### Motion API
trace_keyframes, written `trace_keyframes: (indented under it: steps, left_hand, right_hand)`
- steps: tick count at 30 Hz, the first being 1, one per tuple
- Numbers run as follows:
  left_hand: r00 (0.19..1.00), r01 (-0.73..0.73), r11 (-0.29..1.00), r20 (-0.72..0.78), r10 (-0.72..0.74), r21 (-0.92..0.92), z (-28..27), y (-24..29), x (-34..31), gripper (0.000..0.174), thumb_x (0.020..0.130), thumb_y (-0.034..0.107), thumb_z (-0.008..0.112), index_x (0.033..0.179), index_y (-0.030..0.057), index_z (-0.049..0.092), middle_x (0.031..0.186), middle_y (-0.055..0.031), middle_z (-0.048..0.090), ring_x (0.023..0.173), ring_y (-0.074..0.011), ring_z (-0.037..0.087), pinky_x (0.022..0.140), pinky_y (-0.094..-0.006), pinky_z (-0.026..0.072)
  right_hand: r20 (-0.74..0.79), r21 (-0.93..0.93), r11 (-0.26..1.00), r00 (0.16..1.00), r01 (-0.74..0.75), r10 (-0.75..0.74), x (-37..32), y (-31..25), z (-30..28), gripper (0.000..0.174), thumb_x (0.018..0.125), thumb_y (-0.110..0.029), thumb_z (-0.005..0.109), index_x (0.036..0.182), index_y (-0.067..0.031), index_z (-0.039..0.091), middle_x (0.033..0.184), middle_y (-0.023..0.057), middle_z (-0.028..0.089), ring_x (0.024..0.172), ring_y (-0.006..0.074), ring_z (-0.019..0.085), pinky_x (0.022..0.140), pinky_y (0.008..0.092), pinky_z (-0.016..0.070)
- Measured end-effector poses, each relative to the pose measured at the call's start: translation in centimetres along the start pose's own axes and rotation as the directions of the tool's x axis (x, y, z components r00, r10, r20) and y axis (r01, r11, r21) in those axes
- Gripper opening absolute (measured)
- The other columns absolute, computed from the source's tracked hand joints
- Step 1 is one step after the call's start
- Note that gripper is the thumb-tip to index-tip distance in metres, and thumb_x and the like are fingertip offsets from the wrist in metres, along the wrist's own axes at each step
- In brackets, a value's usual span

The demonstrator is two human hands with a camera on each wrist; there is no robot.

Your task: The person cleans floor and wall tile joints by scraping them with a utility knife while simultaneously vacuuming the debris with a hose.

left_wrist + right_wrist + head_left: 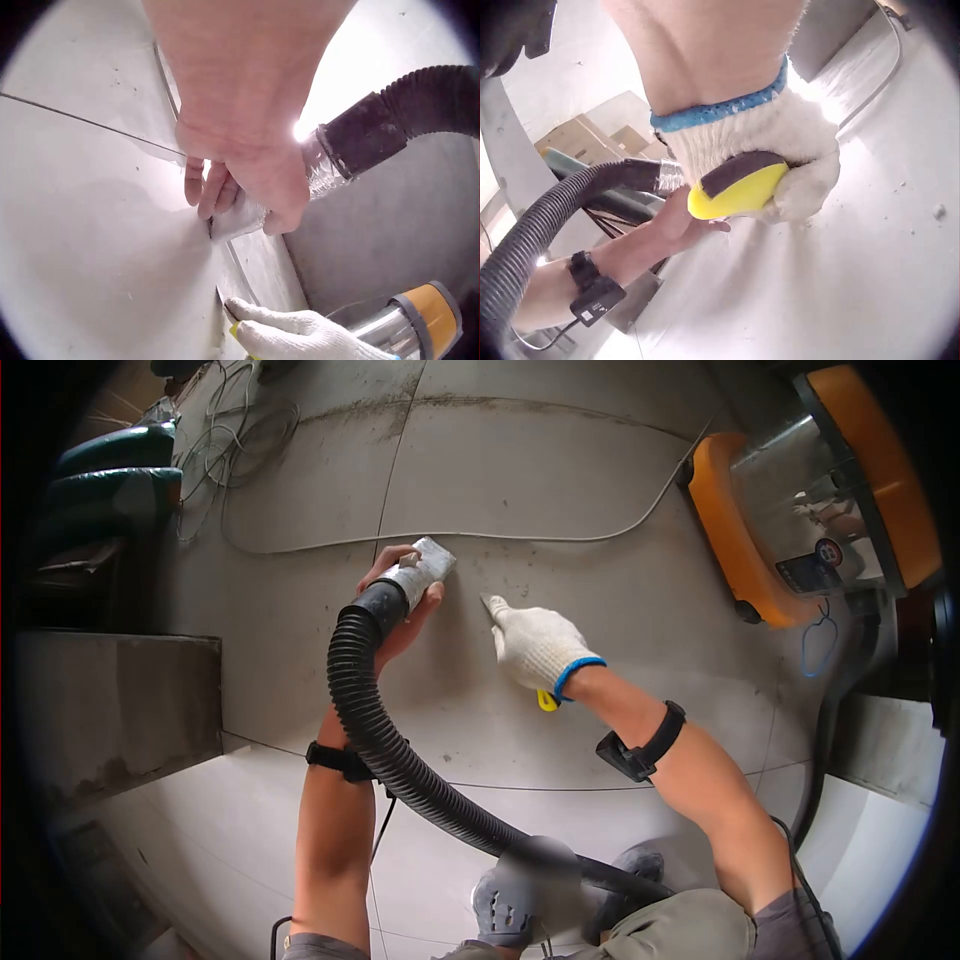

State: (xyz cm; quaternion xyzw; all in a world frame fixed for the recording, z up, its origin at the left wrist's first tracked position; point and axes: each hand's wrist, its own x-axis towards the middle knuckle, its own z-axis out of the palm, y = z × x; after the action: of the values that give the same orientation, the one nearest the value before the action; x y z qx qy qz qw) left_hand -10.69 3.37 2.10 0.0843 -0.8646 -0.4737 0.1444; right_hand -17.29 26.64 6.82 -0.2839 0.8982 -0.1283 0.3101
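Note:
My bare left hand (404, 632) grips the silver-taped nozzle (431, 563) of a black ribbed vacuum hose (372, 705), its mouth low over the grey floor. To its right, my right hand (540, 645) wears a white knit glove with a blue cuff and holds a scraper. The scraper's yellow and black handle (742, 184) shows under the palm in the right wrist view. Its thin blade tip (486, 599) pokes out past the gloved fingers, close to the floor and a short way from the nozzle. Most of the scraper is hidden by the glove.
An orange vacuum cleaner (722, 530) with a see-through tank stands at the right. A pale cable (520, 538) crosses the floor beyond the hands, with loose coils at upper left. Dark green wrapped items (120, 485) and a grey block (140, 710) are on the left.

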Motion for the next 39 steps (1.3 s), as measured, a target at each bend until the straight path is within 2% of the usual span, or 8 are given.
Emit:
trace_keyframes:
  steps: [5,10,15,17,23,31,35,39]
  left_hand:
    - [0.992,0.121,0.992,0.043,-0.122,0.027,-0.3,1.4,-0.1,0.054,0.086,0.032,0.088,0.128,0.0101,0.064,0.107,-0.0112,0.073,0.098,-0.0217,0.072,0.093,-0.0392,0.0593]
    - [0.997,0.078,0.995,0.013,-0.079,0.054,-0.4,1.4,-0.2,0.054,0.085,0.031,0.087,0.129,0.0104,0.063,0.107,-0.0120,0.074,0.096,-0.0212,0.072,0.093,-0.0391,0.0592]
    - [0.992,0.110,0.994,0.053,-0.110,0.003,-0.6,1.8,0.0,0.053,0.085,0.031,0.087,0.129,0.0110,0.064,0.104,-0.0109,0.074,0.097,-0.0206,0.073,0.094,-0.0388,0.0592]
    - [0.986,0.149,0.989,0.073,-0.150,0.023,-0.7,1.7,0.2,0.053,0.085,0.031,0.087,0.128,0.0111,0.064,0.103,-0.0105,0.074,0.098,-0.0204,0.073,0.095,-0.0387,0.0592]
    - [0.997,0.072,0.997,-0.006,-0.072,0.008,0.1,0.0,-0.2,0.056,0.085,0.033,0.088,0.130,0.0109,0.063,0.107,-0.0107,0.074,0.098,-0.0219,0.074,0.095,-0.0382,0.0595]
    - [0.991,0.122,0.991,0.045,-0.125,0.048,-0.4,1.2,-0.2,0.056,0.087,0.036,0.087,0.131,0.0117,0.063,0.105,-0.0107,0.074,0.096,-0.0209,0.073,0.092,-0.0391,0.0598]
    - [1.000,0.001,0.998,-0.022,0.000,0.061,0.2,-0.2,0.0,0.056,0.087,0.037,0.088,0.131,0.0122,0.063,0.098,-0.0092,0.074,0.093,-0.0202,0.073,0.091,-0.0380,0.0597]
    - [0.989,0.145,0.989,0.033,-0.146,0.022,-0.1,1.7,0.2,0.056,0.087,0.037,0.088,0.131,0.0117,0.064,0.098,-0.0091,0.074,0.092,-0.0195,0.072,0.090,-0.0376,0.0597]
  right_hand:
    - [-0.137,0.076,0.996,0.990,0.055,-0.044,5.8,1.3,-1.0,0.037,0.102,-0.019,0.053,0.132,-0.0036,0.067,0.110,0.0249,0.078,0.102,0.0436,0.076,0.090,0.0535,0.0619]
    - [0.031,-0.042,0.997,0.997,0.068,-0.067,0.3,0.8,-0.4,0.056,0.104,-0.023,0.049,0.160,-0.0128,0.052,0.118,0.0227,0.078,0.108,0.0429,0.075,0.099,0.0531,0.0584]
    - [-0.122,0.027,0.996,0.989,0.087,-0.083,5.6,0.1,-1.2,0.034,0.101,-0.022,0.055,0.128,-0.0040,0.067,0.112,0.0250,0.078,0.104,0.0461,0.076,0.091,0.0549,0.0609]
    - [-0.138,0.049,0.993,0.985,0.107,-0.100,5.7,0.6,-1.1,0.036,0.101,-0.021,0.055,0.131,-0.0045,0.066,0.112,0.0252,0.078,0.103,0.0453,0.076,0.092,0.0542,0.0609]
    - [0.166,-0.023,0.999,0.986,-0.021,0.025,-8.5,0.3,2.7,0.045,0.108,-0.027,0.049,0.151,-0.0177,0.059,0.097,0.0237,0.078,0.091,0.0445,0.076,0.084,0.0573,0.0602]
    - [-0.132,0.071,0.995,0.989,0.077,-0.067,-1.0,2.8,-0.3,0.049,0.106,-0.024,0.052,0.153,-0.0120,0.057,0.106,0.0274,0.077,0.095,0.0474,0.074,0.088,0.0577,0.0593]
    - [0.212,0.018,0.995,0.973,-0.101,0.095,-6.6,0.5,-0.1,0.052,0.109,-0.025,0.047,0.159,-0.0100,0.049,0.109,0.0249,0.078,0.102,0.0448,0.076,0.093,0.0559,0.0599]
    - [-0.126,0.070,0.997,0.991,-0.022,0.031,0.2,2.6,-0.1,0.045,0.106,-0.023,0.051,0.148,-0.0081,0.061,0.110,0.0272,0.077,0.100,0.0468,0.074,0.093,0.0554,0.0588]
